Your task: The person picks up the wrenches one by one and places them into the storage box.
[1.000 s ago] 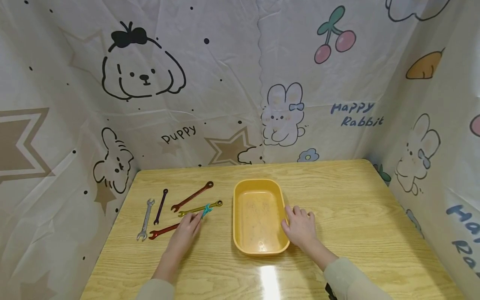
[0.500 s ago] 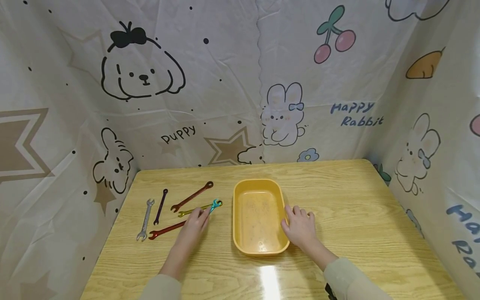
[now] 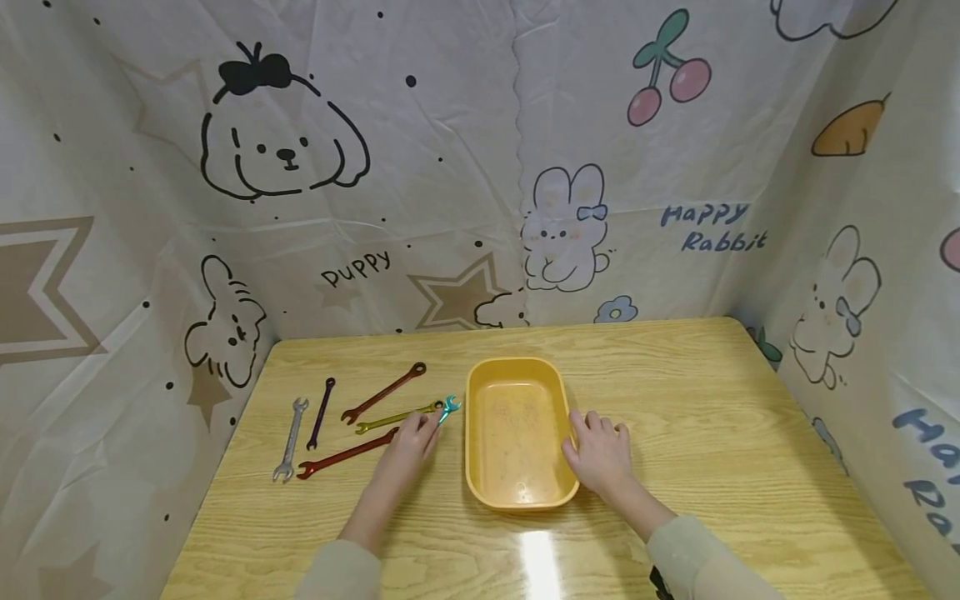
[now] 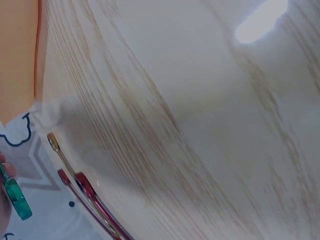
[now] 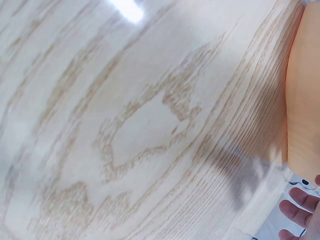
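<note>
My left hand (image 3: 408, 442) pinches a teal open-end wrench (image 3: 448, 408), its forked head pointing at the left side of a yellow plastic bin (image 3: 522, 503). Most of that wrench's handle is hidden by the fingers. In the left wrist view the green wrench (image 4: 18, 200) shows at the lower left edge. My right hand (image 3: 602, 454) rests at the bin's right rim, thumb and index finger on it, the other fingers loosely spread. Behind and left of my left hand lie a gold wrench (image 3: 393, 418) and a red wrench (image 3: 341, 457).
Farther left on the wooden table (image 3: 690, 400) lie an orange-red wrench (image 3: 382, 394), a purple wrench (image 3: 322, 414) and a silver wrench (image 3: 291, 442). A printed cloth (image 3: 450, 167) hangs along the back and both sides of the table.
My left hand has moved right with the teal wrench, from over the gold and red wrenches to near the bin's left side. The right hand and bin have stayed still.
</note>
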A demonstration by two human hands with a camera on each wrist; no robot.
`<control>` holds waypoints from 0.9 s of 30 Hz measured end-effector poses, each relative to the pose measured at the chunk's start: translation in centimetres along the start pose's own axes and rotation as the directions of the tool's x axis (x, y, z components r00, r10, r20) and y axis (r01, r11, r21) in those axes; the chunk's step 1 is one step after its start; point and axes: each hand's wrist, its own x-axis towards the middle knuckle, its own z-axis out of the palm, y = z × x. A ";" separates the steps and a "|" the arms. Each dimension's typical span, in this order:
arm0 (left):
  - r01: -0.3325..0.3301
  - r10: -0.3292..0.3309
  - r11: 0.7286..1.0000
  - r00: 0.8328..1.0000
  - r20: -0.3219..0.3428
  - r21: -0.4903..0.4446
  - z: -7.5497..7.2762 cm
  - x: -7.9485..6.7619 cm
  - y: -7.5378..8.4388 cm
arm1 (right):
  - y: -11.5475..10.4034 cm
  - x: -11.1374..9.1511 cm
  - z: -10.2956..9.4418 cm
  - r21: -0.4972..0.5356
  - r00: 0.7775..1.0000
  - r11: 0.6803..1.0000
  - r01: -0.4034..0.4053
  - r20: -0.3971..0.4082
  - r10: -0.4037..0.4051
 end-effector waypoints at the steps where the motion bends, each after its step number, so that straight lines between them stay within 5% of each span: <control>1: 0.006 -0.006 1.000 1.000 0.009 -0.006 0.1 0.1 0.1 | 0.0 0.0 0.0 0.001 1.000 1.000 -0.001 -0.001 0.001; 27: 0.002 -0.001 1.000 0.998 0.070 -0.004 1.7 2.5 2.4 | 0.0 -0.1 0.0 0.010 1.000 1.000 -0.002 -0.001 0.002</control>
